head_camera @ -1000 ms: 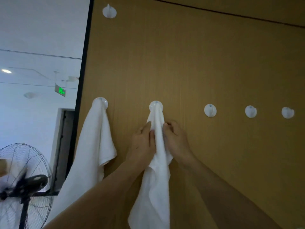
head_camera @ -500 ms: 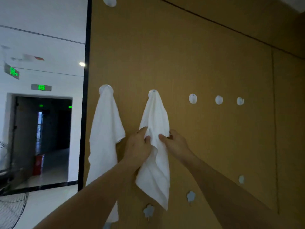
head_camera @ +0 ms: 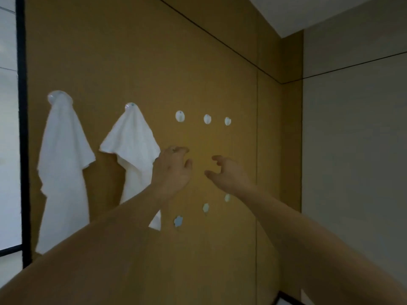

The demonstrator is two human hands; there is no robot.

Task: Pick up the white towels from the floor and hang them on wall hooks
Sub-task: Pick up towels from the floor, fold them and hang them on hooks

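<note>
Both hands hold nothing: the left hand (head_camera: 172, 170) hangs with fingers loosely curled, the right hand (head_camera: 229, 173) loosely spread, both in front of the tan wall panel (head_camera: 143, 51). Just left of the left hand, the second towel (head_camera: 132, 146) drapes from its hook (head_camera: 130, 106); the first towel (head_camera: 62, 155) hangs further left on another hook (head_camera: 56, 96).

The second towel sits bunched and lopsided, so I judge a brush from the left forearm could tug it off. Three bare hooks (head_camera: 180, 116) lie above the hands, flower-shaped ones (head_camera: 178, 221) below. A grey wall (head_camera: 352, 150) meets the panel beyond the right hand.
</note>
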